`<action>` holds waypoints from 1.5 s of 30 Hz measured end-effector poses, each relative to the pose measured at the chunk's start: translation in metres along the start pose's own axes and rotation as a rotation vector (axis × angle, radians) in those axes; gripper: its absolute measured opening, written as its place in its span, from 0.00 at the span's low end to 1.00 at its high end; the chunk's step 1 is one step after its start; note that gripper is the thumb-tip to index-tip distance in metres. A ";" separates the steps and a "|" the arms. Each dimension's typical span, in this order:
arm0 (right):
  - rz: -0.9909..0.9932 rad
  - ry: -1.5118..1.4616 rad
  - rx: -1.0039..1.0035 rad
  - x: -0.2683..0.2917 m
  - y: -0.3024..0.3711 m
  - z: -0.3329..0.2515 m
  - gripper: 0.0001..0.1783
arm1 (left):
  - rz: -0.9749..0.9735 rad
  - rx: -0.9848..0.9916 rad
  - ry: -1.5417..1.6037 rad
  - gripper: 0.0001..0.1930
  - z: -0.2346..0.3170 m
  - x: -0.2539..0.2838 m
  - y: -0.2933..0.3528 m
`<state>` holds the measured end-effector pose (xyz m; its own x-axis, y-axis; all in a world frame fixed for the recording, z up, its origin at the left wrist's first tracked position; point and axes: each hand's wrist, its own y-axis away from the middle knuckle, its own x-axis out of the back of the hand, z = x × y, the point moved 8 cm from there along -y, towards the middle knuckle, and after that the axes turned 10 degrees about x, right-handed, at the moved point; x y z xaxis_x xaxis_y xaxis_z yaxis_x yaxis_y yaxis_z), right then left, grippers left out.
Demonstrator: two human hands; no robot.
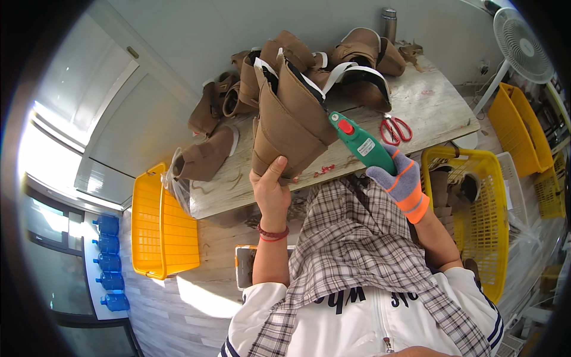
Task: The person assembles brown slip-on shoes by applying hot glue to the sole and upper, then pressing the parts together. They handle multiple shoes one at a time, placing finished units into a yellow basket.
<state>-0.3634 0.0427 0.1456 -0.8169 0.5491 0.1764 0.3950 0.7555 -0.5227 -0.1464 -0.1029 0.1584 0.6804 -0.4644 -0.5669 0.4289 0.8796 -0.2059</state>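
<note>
Beside brown upper (pixel 291 128), green tool (pixel 360 140), contact unclear

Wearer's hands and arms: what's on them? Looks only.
Left hand: no glove; dark-red braided bracelet and thinner red cord at the wrist. Right hand: grey-purple glove with thin orange lines, bright orange cuff crossed by a grey band. White left sleeve and right sleeve, both with dark navy stripes; forearms uncovered.
</note>
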 end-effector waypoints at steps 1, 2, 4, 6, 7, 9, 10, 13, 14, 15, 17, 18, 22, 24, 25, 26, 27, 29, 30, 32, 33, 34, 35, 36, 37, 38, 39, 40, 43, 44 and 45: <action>-0.006 -0.024 -0.036 0.001 0.001 0.002 0.29 | 0.012 -0.027 -0.017 0.18 -0.002 0.001 0.000; -0.011 -0.047 -0.073 0.001 0.001 0.004 0.29 | 0.032 -0.051 -0.051 0.18 -0.004 0.004 0.000; 0.020 -0.031 -0.025 0.004 0.000 0.002 0.28 | 0.067 -0.094 -0.125 0.16 -0.009 0.009 -0.001; 0.050 -0.048 -0.003 0.005 -0.001 0.006 0.28 | 0.067 -0.109 -0.315 0.17 -0.011 0.009 0.004; 0.064 -0.073 -0.004 0.006 -0.001 0.009 0.28 | 0.067 -0.117 -0.411 0.17 -0.012 0.008 0.006; 0.079 -0.102 -0.038 0.007 -0.002 0.011 0.28 | 0.072 -0.160 -0.545 0.15 -0.016 0.008 0.011; 0.079 -0.107 -0.072 0.007 -0.002 0.009 0.28 | 0.075 -0.182 -0.612 0.14 -0.017 0.007 0.012; 0.090 -0.114 -0.114 0.009 -0.004 0.008 0.27 | 0.084 -0.267 -0.844 0.09 -0.017 0.000 0.017; 0.096 -0.115 -0.118 0.010 -0.005 0.007 0.27 | 0.064 -0.304 -0.872 0.08 -0.019 0.000 0.018; 0.104 -0.138 -0.121 0.009 -0.006 0.006 0.27 | 0.046 -0.340 -0.901 0.06 -0.021 0.000 0.018; 0.120 -0.183 -0.126 0.008 -0.008 0.004 0.27 | -0.005 -0.431 -0.970 0.05 -0.022 -0.003 0.021; 0.123 -0.163 -0.127 0.010 -0.009 0.004 0.26 | -0.036 -0.487 -1.010 0.05 -0.020 -0.009 0.024; 0.120 -0.153 -0.139 0.014 -0.013 0.000 0.24 | -0.119 -0.582 -1.101 0.06 -0.022 -0.014 0.033; 0.127 -0.186 -0.146 0.015 -0.016 -0.001 0.23 | -0.134 -0.621 -1.103 0.07 -0.022 -0.017 0.037; 0.140 -0.204 -0.147 0.016 -0.018 -0.001 0.23 | -0.143 -0.641 -1.104 0.07 -0.022 -0.019 0.039; 0.153 -0.222 -0.147 0.017 -0.020 0.000 0.22 | -0.138 -0.625 -1.103 0.07 -0.021 -0.020 0.038; 0.182 -0.224 -0.128 0.022 -0.024 0.001 0.22 | -0.135 -0.610 -1.099 0.07 -0.022 -0.021 0.035; 0.246 -0.224 -0.090 0.035 -0.029 0.006 0.22 | -0.075 -0.487 -1.060 0.09 -0.025 -0.019 0.020; 0.282 -0.151 -0.122 0.045 -0.026 0.013 0.22 | -0.014 -0.383 -1.028 0.11 -0.027 -0.013 0.006; 0.317 -0.188 -0.122 0.057 -0.021 0.013 0.17 | 0.036 -0.363 -0.999 0.13 -0.016 -0.016 -0.026; 0.328 -0.207 -0.122 0.059 -0.018 0.012 0.15 | 0.028 -0.444 -1.001 0.14 -0.003 -0.025 -0.050; 0.343 -0.202 -0.129 0.064 -0.015 0.012 0.14 | -0.026 -0.569 -0.971 0.16 0.006 -0.044 -0.076; 0.347 -0.199 -0.136 0.065 -0.012 0.013 0.14 | -0.073 -0.696 -0.943 0.18 0.018 -0.063 -0.098; 0.356 -0.195 -0.142 0.067 -0.010 0.015 0.14 | -0.128 -0.738 -0.939 0.16 0.023 -0.083 -0.122; 0.368 -0.190 -0.144 0.069 -0.008 0.017 0.14 | -0.187 -0.785 -0.932 0.15 0.027 -0.102 -0.145; 0.359 -0.195 -0.157 0.065 -0.007 0.019 0.15 | -0.103 -0.616 -1.093 0.15 0.026 -0.100 -0.183; 0.348 -0.204 -0.166 0.062 -0.006 0.018 0.15 | -0.016 -0.436 -1.242 0.16 0.021 -0.090 -0.218; 0.350 -0.207 -0.173 0.064 -0.005 0.017 0.16 | 0.059 -0.250 -1.375 0.17 0.013 -0.087 -0.238; 0.336 -0.141 -0.193 0.072 0.001 0.023 0.17 | 0.110 -0.174 -1.163 0.17 0.016 -0.086 -0.237; 0.334 -0.119 -0.199 0.074 0.001 0.023 0.17 | 0.052 -0.261 -1.029 0.17 0.017 -0.092 -0.220; 0.329 -0.095 -0.212 0.075 0.004 0.025 0.17 | -0.017 -0.338 -0.898 0.17 0.018 -0.099 -0.199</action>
<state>-0.4340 0.0779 0.1359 -0.6639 0.7458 -0.0548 0.7116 0.6075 -0.3529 -0.2882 -0.2342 0.2701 0.9374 -0.2594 0.2324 0.3443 0.7903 -0.5069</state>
